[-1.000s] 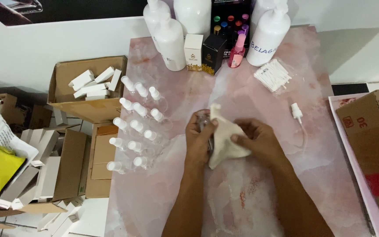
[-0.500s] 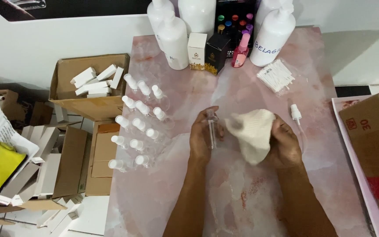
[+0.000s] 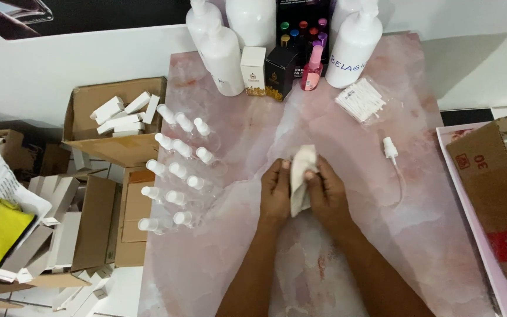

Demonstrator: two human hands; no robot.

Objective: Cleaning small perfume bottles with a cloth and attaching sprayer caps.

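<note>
Both hands' grip, left hand and right hand, closes together on a cream cloth at mid-worktop, its long axis pointing toward the far edge, clear spray bottles lined along the left edge.

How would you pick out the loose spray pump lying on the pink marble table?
Start at the pink marble table, right of both hands. The small white spray pump lies alone below the clear bag of white sticks. Unlike the capped clear bottles on the left, it trails a thin tube.
</note>
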